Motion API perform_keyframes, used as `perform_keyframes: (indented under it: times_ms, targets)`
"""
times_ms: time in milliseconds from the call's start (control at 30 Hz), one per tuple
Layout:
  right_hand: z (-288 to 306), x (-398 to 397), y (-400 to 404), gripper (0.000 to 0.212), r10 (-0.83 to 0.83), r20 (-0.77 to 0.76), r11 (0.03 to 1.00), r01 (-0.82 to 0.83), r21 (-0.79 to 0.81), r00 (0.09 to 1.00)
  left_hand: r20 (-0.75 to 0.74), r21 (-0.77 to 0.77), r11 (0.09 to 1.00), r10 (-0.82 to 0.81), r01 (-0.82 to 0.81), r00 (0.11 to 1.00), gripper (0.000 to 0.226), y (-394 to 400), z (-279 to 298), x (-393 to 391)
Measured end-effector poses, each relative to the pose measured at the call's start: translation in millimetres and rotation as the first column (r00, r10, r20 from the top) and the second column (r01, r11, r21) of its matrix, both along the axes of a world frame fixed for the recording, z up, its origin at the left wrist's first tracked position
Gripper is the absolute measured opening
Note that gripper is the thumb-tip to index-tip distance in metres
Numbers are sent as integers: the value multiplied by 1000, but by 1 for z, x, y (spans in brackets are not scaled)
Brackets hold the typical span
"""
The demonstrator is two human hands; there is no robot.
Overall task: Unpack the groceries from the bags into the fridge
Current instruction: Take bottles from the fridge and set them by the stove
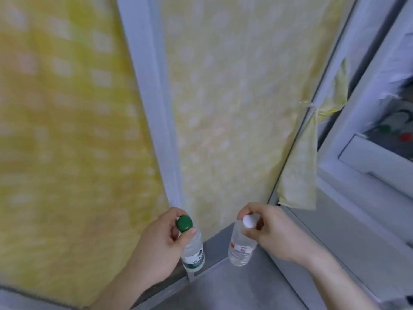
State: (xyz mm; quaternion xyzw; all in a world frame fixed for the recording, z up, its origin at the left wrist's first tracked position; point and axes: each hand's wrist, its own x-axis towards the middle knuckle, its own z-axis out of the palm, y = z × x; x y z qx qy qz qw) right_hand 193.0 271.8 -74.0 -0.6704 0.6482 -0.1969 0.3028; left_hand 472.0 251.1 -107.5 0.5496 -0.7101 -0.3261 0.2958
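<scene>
Our left hand (161, 245) has its thumb and forefinger curled round the neck of a clear plastic water bottle with a dark green screw cap (190, 245), pinching it just under the cap so that it hangs upright. Our right hand (272, 231) does the same with a clear plastic water bottle with a white screw cap (242, 240), fingertips closed round the neck, the body tilted a little toward the left. The two bottles hang near each other but apart, low in the view above the grey floor (234, 291).

Straight ahead of them stands a pale panel covered in yellow film with white dots (223, 108), and to its left a second sheet of yellow checked covering (67, 108), the two parted by a pale blue-grey upright strip (154, 97). A loose flap of the yellow film (304, 166) hangs off the right edge, tied with a thin string. Farther right we see the white open fridge door (368, 166) with a shelf bin; small green and red things sit behind it, too blurred to name.

The green-capped bottle wears a green and white label, the white-capped one a white label with a red mark; the writing on both is too small and smeared for us to read.
</scene>
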Motion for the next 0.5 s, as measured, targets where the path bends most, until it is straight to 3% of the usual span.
perform_keyframes:
  times_ms: [233, 500]
  targets:
    - [3, -66, 1, 26, -282, -93, 959, 282, -19, 955, -9, 10, 939, -343, 343, 939, 19, -83, 3, -94]
    - [31, -115, 20, 11, -646, -117, 763, 640, -85, 754, -74, 0, 794, -606, 608, 792, 20, -136, 28, -202]
